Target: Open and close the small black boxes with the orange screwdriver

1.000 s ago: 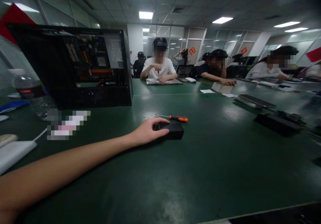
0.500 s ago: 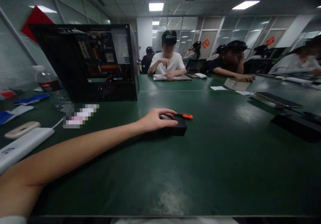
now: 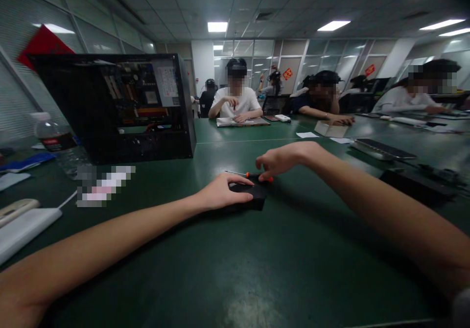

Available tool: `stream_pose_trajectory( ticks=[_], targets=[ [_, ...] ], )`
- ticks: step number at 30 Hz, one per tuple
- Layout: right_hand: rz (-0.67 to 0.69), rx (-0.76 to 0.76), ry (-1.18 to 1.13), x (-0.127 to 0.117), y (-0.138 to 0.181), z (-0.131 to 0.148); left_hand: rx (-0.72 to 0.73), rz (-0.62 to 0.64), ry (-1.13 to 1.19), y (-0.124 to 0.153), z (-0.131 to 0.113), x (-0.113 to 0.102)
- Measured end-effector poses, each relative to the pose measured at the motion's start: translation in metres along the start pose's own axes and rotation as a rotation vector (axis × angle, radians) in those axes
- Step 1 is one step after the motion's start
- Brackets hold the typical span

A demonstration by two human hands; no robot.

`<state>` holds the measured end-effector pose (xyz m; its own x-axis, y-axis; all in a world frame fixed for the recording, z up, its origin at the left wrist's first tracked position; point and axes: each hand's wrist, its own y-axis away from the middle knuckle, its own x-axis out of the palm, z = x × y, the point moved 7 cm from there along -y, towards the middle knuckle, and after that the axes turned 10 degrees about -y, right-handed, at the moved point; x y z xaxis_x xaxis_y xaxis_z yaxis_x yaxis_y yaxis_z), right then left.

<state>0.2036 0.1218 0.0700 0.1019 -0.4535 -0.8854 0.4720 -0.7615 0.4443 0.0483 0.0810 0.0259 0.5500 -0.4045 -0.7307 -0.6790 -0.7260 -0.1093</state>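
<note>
My left hand (image 3: 226, 191) lies across a small black box (image 3: 258, 201) on the green table, thumb on the near side and fingers over the far side. Just behind the box lies a screwdriver (image 3: 270, 179) with a black and orange handle, its thin metal shaft pointing left. My right hand (image 3: 281, 160) is over that handle from the right, fingers bent downward and apart from the thumb. One fingertip reaches the handle; whether it touches is hard to tell. The screwdriver appears to lie flat on the table.
An opened black computer case (image 3: 157, 147) stands at the left, beside a plastic bottle (image 3: 60, 144). A white power strip or charger (image 3: 29, 230) lies at the left edge. Black devices (image 3: 411, 188) with cables sit at the right. Across the table, a person (image 3: 237, 100) handles a screwdriver-like tool.
My right hand has come in from the right and reached the screwdriver. My left hand stays on the black box. The view has shifted slightly up and to the right.
</note>
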Motion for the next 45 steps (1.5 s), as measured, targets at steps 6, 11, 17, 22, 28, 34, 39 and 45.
stream_pose_trajectory(
  ticks=[6,11,17,22,28,34,39,45],
  targets=[
    [0.022,-0.023,-0.065,-0.006,-0.011,0.013,0.045,-0.048,-0.001,0.003,0.004,0.002],
    [-0.423,-0.143,-0.060,-0.077,0.076,0.030,0.049,-0.043,0.020,0.004,0.005,0.002],
    [-0.599,-0.199,-0.057,-0.081,0.133,0.058,0.054,-0.054,0.027,0.002,0.007,0.003],
    [-0.537,-0.250,-0.054,-0.072,0.122,0.062,0.063,-0.058,0.022,0.002,0.007,0.004],
    [-0.525,-0.260,-0.025,-0.077,0.100,0.052,0.061,-0.064,0.006,0.004,0.005,0.003],
    [-0.438,-0.242,-0.079,-0.073,0.086,0.047,0.081,-0.063,0.008,0.003,0.004,0.003],
    [-0.465,-0.275,-0.074,-0.075,0.088,0.050,0.102,-0.059,0.016,0.003,0.004,0.004],
    [-0.477,-0.239,-0.071,-0.077,0.094,0.047,0.102,-0.073,0.015,0.004,0.003,0.003]
  ],
)
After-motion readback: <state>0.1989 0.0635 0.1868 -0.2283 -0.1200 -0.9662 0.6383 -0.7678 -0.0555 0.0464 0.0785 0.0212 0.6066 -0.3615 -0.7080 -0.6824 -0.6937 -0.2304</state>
